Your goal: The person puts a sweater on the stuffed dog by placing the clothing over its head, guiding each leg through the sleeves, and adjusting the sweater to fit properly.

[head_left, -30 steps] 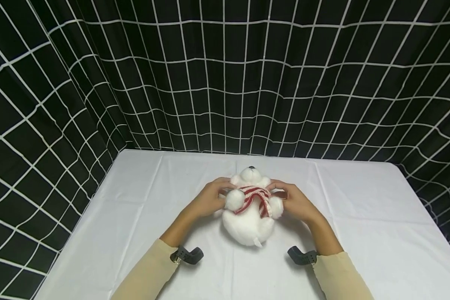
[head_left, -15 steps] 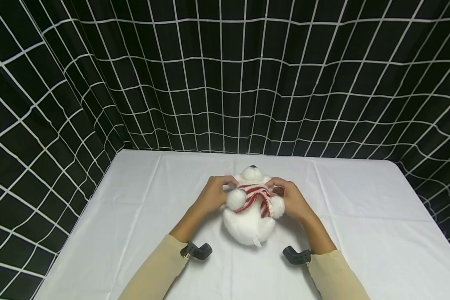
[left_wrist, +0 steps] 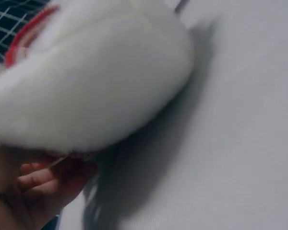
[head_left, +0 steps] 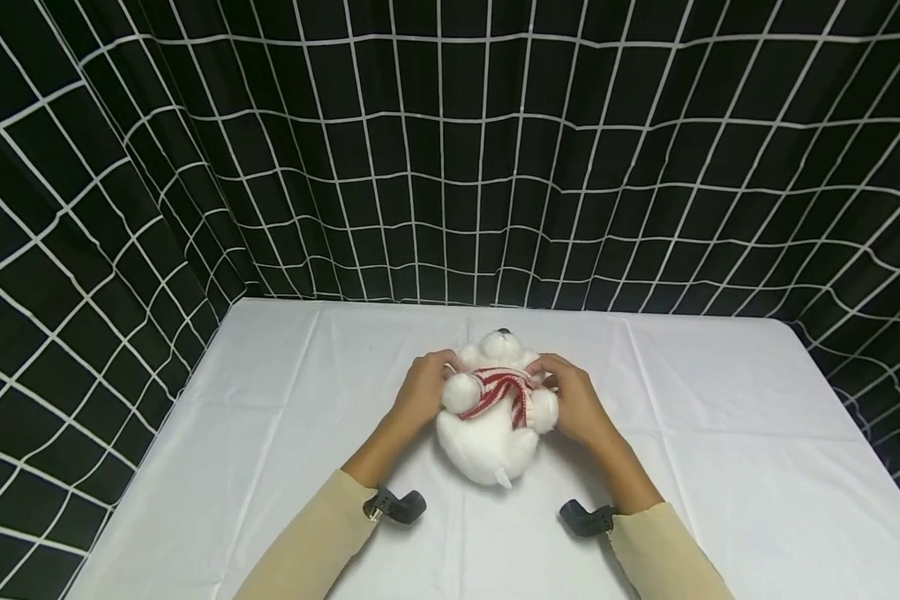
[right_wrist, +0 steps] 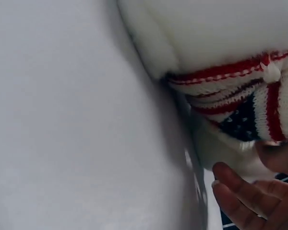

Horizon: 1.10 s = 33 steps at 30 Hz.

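A white plush bear [head_left: 487,450] with a black nose lies on the white cloth, head toward the far edge. Round its neck goes a knitted red-and-white striped scarf [head_left: 495,380]. My left hand [head_left: 422,387] holds the bear at the neck, behind one round paw; in the left wrist view its curled fingers [left_wrist: 48,187] reach under the plush. My right hand [head_left: 579,404] grips the other side by the scarf. Up close, the right wrist view shows the thumb against the knit, which has a navy patch [right_wrist: 242,120] with white flecks. The remaining right fingers [right_wrist: 245,196] bend below it.
A table with a creased white cloth [head_left: 330,367] spreads around the bear. Black curtains with a white grid [head_left: 465,167] stand behind it and along the sides. Dark wrist-worn devices [head_left: 401,506] sit at both beige sleeves [head_left: 307,533].
Over the last second both hands have drawn in closer at the bear's neck. In the last half second the bear and the right hand have shifted slightly left.
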{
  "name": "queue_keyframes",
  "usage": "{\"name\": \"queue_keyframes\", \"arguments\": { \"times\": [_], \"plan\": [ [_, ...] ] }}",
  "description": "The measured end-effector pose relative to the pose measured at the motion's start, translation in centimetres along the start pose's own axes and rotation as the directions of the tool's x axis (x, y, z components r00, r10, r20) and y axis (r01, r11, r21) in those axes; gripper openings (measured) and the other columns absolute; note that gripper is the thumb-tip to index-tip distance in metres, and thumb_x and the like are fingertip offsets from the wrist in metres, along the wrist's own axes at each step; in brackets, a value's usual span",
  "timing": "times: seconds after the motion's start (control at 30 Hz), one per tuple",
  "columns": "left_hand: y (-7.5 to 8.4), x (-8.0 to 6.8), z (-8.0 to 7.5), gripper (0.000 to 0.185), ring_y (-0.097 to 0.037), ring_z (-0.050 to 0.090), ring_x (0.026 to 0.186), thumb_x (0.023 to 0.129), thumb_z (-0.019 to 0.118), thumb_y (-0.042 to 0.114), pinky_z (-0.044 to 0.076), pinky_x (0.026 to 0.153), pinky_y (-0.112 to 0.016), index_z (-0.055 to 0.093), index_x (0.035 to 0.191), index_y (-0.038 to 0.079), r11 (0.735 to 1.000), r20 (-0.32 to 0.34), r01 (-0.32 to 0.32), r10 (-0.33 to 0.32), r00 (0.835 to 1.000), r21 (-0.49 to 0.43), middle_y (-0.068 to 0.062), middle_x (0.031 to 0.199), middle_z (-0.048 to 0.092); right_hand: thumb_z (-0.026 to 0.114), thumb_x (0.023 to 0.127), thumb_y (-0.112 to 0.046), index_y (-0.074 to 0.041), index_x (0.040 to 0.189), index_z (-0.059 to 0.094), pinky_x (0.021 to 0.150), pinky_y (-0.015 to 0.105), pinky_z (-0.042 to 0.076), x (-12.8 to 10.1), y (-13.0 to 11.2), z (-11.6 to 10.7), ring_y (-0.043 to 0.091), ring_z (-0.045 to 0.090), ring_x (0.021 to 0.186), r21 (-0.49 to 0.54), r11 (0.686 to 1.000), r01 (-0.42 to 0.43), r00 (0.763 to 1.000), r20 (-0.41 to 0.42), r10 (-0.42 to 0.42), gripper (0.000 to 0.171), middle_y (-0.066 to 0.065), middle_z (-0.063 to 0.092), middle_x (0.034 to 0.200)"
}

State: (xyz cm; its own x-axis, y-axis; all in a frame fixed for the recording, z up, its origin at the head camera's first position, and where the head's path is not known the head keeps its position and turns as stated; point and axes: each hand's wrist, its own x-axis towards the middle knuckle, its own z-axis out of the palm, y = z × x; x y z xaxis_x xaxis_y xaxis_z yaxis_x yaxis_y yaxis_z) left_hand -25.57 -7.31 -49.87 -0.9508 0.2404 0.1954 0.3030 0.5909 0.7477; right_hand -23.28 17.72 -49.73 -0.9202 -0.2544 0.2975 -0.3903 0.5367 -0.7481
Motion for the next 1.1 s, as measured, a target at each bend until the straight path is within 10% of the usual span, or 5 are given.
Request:
{"name": "queue_keyframes", "arguments": {
  "times": [0.23,0.37,0.6,0.87,1.1],
  "plan": [
    [0.7,-3.2,-1.9,0.030,-0.011,0.049,0.055,0.083,0.052,-0.007,0.040,0.055,-0.026,0.067,0.106,0.004,0.986,0.082,0.092,-0.081,0.993,-0.141,-0.003,0.068,0.069,0.064,0.088,0.005,-0.004,0.127,0.062,0.073,0.031,0.054,-2.0,-1.0,-1.0,0.035,0.071,0.101,0.097,0.985,-0.140,0.989,0.064,0.134,0.041,0.022,0.060,0.136],
    [0.8,-4.9,-2.5,0.025,-0.010,0.051,0.054,0.089,0.053,0.001,0.041,0.051,-0.022,0.074,0.103,0.003,0.973,0.132,0.076,-0.048,0.990,-0.219,-0.004,0.069,0.067,0.059,0.093,0.002,-0.001,0.121,0.068,0.073,0.024,0.053,-4.4,-2.3,-1.6,0.029,0.072,0.096,0.089,0.970,-0.228,0.974,-0.002,0.229,0.030,0.019,0.069,0.122],
    [0.2,-6.7,-2.9,0.014,-0.027,0.074,0.094,0.092,0.069,0.000,0.059,0.082,-0.029,0.076,0.104,-0.003,0.948,0.134,-0.006,0.051,0.990,-0.320,-0.016,0.105,0.075,0.069,0.096,-0.014,-0.005,0.101,0.080,0.096,0.043,0.053,-7.6,-4.1,-1.5,0.023,0.071,0.106,0.132,0.940,-0.315,0.949,0.013,0.316,0.015,0.003,0.078,0.097],
    [0.3,-7.2,-1.8,0.016,-0.019,0.074,0.092,0.081,0.084,0.005,0.059,0.080,-0.027,0.080,0.096,0.004,0.928,0.099,-0.115,0.160,0.982,-0.354,-0.008,0.099,0.077,0.077,0.088,-0.005,0.000,0.105,0.078,0.090,0.025,0.055,-8.1,-4.2,-0.2,0.023,0.072,0.104,0.258,0.945,-0.202,0.976,-0.030,0.217,0.017,0.012,0.076,0.107],
    [0.8,-6.8,-1.6,0.015,-0.017,0.073,0.087,0.079,0.082,-0.002,0.058,0.075,-0.022,0.079,0.093,0.004,0.926,0.063,-0.281,0.306,0.950,-0.251,-0.008,0.092,0.076,0.082,0.077,0.008,0.002,0.090,0.079,0.080,0.031,0.060,-7.6,-3.8,0.4,0.026,0.074,0.091,-0.043,0.996,0.080,0.987,-0.137,-0.085,0.015,0.010,0.077,0.095]
  ]
}}
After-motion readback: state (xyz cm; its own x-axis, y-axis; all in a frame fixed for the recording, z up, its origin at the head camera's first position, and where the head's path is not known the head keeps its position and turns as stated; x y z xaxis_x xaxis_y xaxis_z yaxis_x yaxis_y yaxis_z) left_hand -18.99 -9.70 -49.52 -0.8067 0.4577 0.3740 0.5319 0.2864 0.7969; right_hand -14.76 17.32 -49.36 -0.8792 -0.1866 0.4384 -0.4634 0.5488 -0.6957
